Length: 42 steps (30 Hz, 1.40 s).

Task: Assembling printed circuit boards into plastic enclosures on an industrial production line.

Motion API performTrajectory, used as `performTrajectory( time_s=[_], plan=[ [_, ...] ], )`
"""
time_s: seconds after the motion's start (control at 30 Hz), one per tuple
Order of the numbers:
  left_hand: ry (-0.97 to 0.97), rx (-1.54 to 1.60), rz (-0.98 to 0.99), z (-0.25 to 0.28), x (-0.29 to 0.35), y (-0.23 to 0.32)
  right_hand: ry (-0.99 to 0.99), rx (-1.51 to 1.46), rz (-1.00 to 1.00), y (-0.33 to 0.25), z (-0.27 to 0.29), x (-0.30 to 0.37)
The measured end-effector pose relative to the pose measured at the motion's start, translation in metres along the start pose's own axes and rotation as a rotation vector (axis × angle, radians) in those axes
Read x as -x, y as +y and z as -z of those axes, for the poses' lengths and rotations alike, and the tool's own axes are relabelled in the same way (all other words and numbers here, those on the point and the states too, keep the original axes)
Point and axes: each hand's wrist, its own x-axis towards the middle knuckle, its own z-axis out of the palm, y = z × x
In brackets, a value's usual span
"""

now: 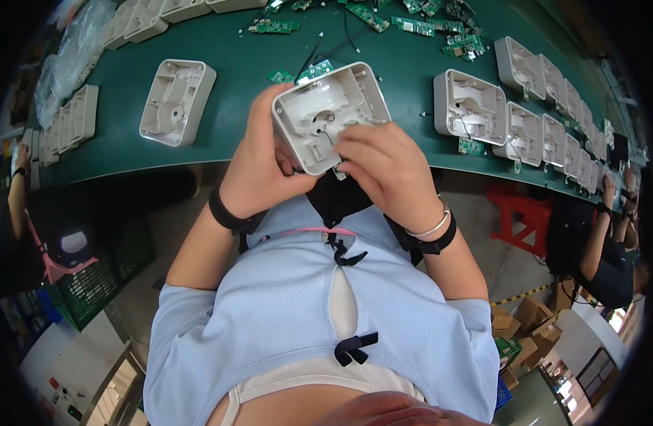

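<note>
A white plastic housing (301, 117), open side up and tilted, is held above the table's near edge. My left hand (259, 163) grips it along its left wall, thumb near the lower corner and fingers partly hidden underneath. Inside, a thin black cable (325, 135) comes out of a small hole and runs to the fingertips of my right hand (390, 160), which are pinched together over the housing's lower right part. Just below the right thumb, a small green circuit board (340, 174) shows at the housing's edge.
Another white housing (176, 103) lies on the green table (269, 60) to the left. At right stand rows of housings (470, 103), some with boards hanging out. Loose circuit boards (414, 27) are scattered at the back. A red stool (518, 219) and a co-worker's arm (596, 241) are at right.
</note>
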Motion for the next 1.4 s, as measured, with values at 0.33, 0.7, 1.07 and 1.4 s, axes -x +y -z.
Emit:
performTrajectory(
  time_s=[0.33,0.7,1.07,1.4],
  plan=[
    [-0.032,-0.347,-0.19,0.032,-0.027,0.017,-0.086,0.225,0.125,-0.002,0.024,0.008],
    [-0.057,-1.074,-0.355,0.038,-0.1,-0.008,-0.077,0.402,0.056,0.002,0.039,-0.001],
    [0.34,-0.858,-0.338,0.071,-0.104,-0.007,-0.138,0.566,0.027,0.017,0.038,-0.017],
    [0.687,-0.283,-0.364,0.084,-0.109,0.005,0.025,0.102,-0.023,-0.017,0.02,-0.032]
  ],
)
